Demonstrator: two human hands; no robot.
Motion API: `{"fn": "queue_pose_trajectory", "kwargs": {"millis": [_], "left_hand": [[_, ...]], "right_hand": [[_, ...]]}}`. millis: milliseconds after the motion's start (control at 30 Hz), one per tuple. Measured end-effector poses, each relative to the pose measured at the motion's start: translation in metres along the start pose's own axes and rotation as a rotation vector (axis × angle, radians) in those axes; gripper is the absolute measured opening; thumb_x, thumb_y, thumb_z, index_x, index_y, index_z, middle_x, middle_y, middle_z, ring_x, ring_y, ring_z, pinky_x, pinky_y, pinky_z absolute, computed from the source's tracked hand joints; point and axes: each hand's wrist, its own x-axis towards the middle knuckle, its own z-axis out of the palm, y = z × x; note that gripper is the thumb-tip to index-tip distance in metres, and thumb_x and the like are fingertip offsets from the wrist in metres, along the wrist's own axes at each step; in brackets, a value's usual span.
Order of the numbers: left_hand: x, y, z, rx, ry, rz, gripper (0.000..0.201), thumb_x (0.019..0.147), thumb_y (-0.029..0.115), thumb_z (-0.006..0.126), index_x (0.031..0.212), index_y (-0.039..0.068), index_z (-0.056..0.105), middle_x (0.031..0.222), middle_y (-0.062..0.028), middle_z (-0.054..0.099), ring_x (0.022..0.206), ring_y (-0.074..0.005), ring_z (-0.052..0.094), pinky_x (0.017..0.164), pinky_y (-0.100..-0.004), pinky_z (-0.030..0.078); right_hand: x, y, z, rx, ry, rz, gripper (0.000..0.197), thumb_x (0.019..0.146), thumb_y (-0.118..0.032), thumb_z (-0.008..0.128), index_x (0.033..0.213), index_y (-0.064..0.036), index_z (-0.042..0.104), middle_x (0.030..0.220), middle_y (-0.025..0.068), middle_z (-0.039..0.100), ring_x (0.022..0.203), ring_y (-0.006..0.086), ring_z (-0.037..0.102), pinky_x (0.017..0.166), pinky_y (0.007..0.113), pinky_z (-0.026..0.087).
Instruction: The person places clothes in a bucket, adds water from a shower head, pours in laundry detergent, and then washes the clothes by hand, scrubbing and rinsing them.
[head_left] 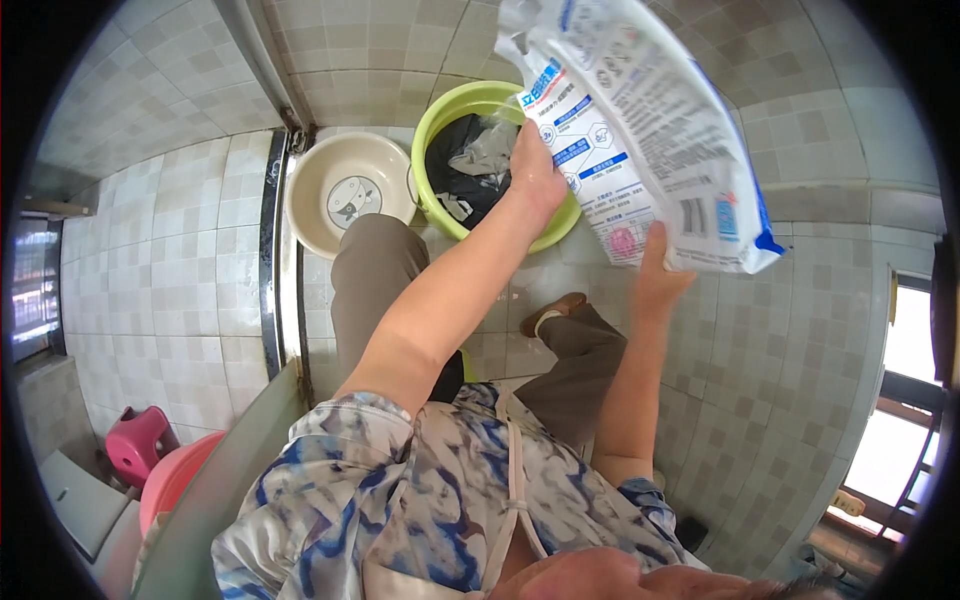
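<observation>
My left hand (538, 175) is closed on the left edge of a large white and blue washing powder bag (640, 140). From below, my right hand (662, 268) grips the bag's lower edge, its thumb lying on the printed side. The bag is tilted over the right rim of a lime-green bucket (422, 160), and its top reaches the upper edge of the view. Dark clothes (450, 150) and a pale grey cloth (487, 152) lie inside the bucket. Whether the bag's mouth is open, I cannot tell.
Left of the bucket stands a cream basin (305, 215) with a cartoon animal on its bottom. A dark-edged door sill (270, 260) runs beside it. Further left are a pink stool (142, 445) and a pink tub (180, 480). My knees flank the space before the bucket.
</observation>
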Motion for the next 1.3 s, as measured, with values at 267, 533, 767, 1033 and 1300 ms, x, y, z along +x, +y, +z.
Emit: {"fn": "queue_pose_trajectory", "kwargs": {"millis": [267, 533, 767, 1033, 1300], "left_hand": [[0.019, -0.011, -0.011, -0.104, -0.098, 0.078, 0.032, 0.097, 0.019, 0.036, 0.123, 0.001, 0.043, 0.125, -0.0123, 0.051, 0.115, -0.0256, 0.050, 0.099, -0.0415, 0.040], [-0.022, -0.035, -0.031, 0.506, -0.113, -0.250, 0.068, 0.092, 0.055, 0.039, 0.143, 0.023, 0.008, 0.141, -0.0073, 0.032, 0.124, -0.0286, 0.038, 0.101, -0.0537, 0.029], [-0.035, -0.053, -0.048, 0.606, -0.150, -0.349, 0.088, 0.089, 0.053, 0.048, 0.145, 0.016, -0.008, 0.141, -0.0103, 0.030, 0.120, -0.0280, 0.040, 0.095, -0.0493, 0.037], [-0.049, -0.072, -0.057, 0.654, -0.142, -0.411, 0.089, 0.088, 0.053, 0.050, 0.146, 0.021, -0.009, 0.138, -0.0082, 0.034, 0.117, -0.0266, 0.041, 0.093, -0.0482, 0.037], [-0.060, -0.080, -0.067, 0.588, -0.136, -0.422, 0.086, 0.085, 0.068, 0.039, 0.145, 0.021, -0.002, 0.140, -0.0078, 0.032, 0.123, -0.0266, 0.034, 0.097, -0.0496, 0.033]], "right_hand": [[0.018, 0.005, -0.001, 0.445, -0.049, 0.396, 0.050, 0.093, -0.030, 0.054, 0.127, 0.0053, 0.045, 0.125, 0.0140, 0.051, 0.109, 0.0215, 0.051, 0.092, 0.032, 0.041], [0.014, 0.032, -0.012, 0.269, 0.051, 0.367, 0.051, 0.094, -0.032, 0.050, 0.125, 0.0072, 0.042, 0.120, 0.0168, 0.052, 0.103, 0.0228, 0.054, 0.082, 0.033, 0.048], [0.005, 0.031, -0.022, 0.311, 0.147, 0.354, 0.046, 0.094, -0.028, 0.048, 0.118, 0.0117, 0.048, 0.113, 0.0175, 0.055, 0.101, 0.0206, 0.055, 0.083, 0.031, 0.046], [-0.006, 0.049, -0.055, 0.238, 0.140, 0.408, 0.047, 0.094, -0.024, 0.051, 0.122, 0.0128, 0.042, 0.117, 0.0185, 0.053, 0.100, 0.0214, 0.056, 0.083, 0.034, 0.048], [-0.002, 0.050, -0.066, 0.184, 0.027, 0.359, 0.041, 0.095, -0.020, 0.048, 0.121, 0.0125, 0.045, 0.117, 0.0167, 0.055, 0.103, 0.0207, 0.055, 0.086, 0.031, 0.044]]}}
